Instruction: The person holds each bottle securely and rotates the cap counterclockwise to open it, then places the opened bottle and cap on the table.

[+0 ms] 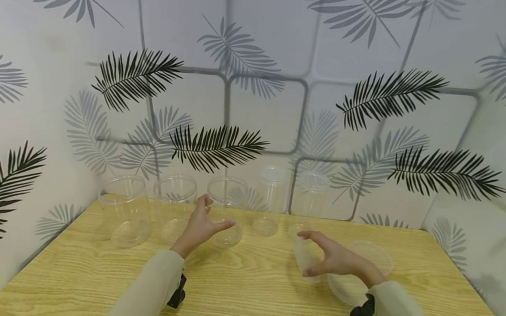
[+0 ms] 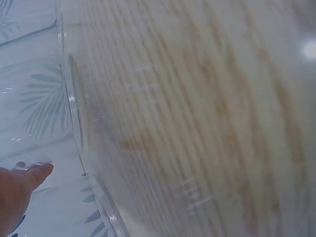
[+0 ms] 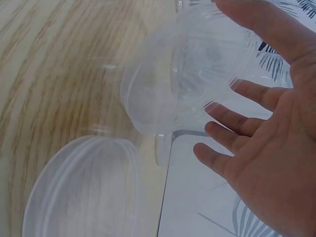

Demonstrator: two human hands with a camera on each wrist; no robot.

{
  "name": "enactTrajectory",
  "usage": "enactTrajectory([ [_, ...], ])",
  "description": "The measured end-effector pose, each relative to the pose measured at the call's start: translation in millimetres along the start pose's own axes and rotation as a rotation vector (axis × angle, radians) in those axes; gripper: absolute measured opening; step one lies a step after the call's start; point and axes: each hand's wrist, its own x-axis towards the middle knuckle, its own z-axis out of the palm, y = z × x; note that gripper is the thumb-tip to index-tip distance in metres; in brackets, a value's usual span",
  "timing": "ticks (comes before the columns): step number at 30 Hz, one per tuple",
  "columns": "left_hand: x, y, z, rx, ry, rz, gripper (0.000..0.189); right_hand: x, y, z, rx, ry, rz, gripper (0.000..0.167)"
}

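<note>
Near the table's back stands a clear plastic jar (image 1: 223,240), its top uncovered. My left hand (image 1: 198,228) holds it from the left, thumb across the front and fingers bent at its side. The left wrist view shows only part of that hand (image 2: 19,195), at the lower left. To the right, my right hand (image 1: 339,260) grips a clear round lid (image 1: 305,258) by its edge, tilted up above the table. In the right wrist view, the thumb and fingertips of my right hand (image 3: 266,143) meet the rim of this lid (image 3: 148,94).
Two more wide uncovered jars, one at far left (image 1: 126,217) and a middle one (image 1: 171,211), stand left of my left hand. Two narrow lidded jars (image 1: 269,204) stand at the back. Loose lids (image 1: 373,254) lie beneath and behind my right wrist. A patterned wall (image 1: 261,113) rises behind the table.
</note>
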Motion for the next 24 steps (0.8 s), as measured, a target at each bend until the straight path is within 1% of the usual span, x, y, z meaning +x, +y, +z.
enactTrajectory([
  [3,0.2,0.8,0.1,0.005,-0.002,-0.012,0.105,2.2,2,3,-0.019,-0.013,-0.014,0.081],
  [9,1.8,2.7,0.8,0.030,0.002,-0.028,0.104,4.3,3,12,-0.032,-0.050,0.012,0.082],
  [13,3.0,2.7,1.2,0.053,0.013,-0.032,0.105,6.0,4,19,-0.057,-0.048,0.002,0.084],
  [20,3.3,6.4,2.8,0.071,0.044,-0.044,0.105,8.2,5,30,-0.149,-0.020,-0.033,0.085],
  [24,2.9,7.7,3.6,0.067,0.052,-0.042,0.108,7.7,5,33,-0.133,-0.042,-0.027,0.086],
])
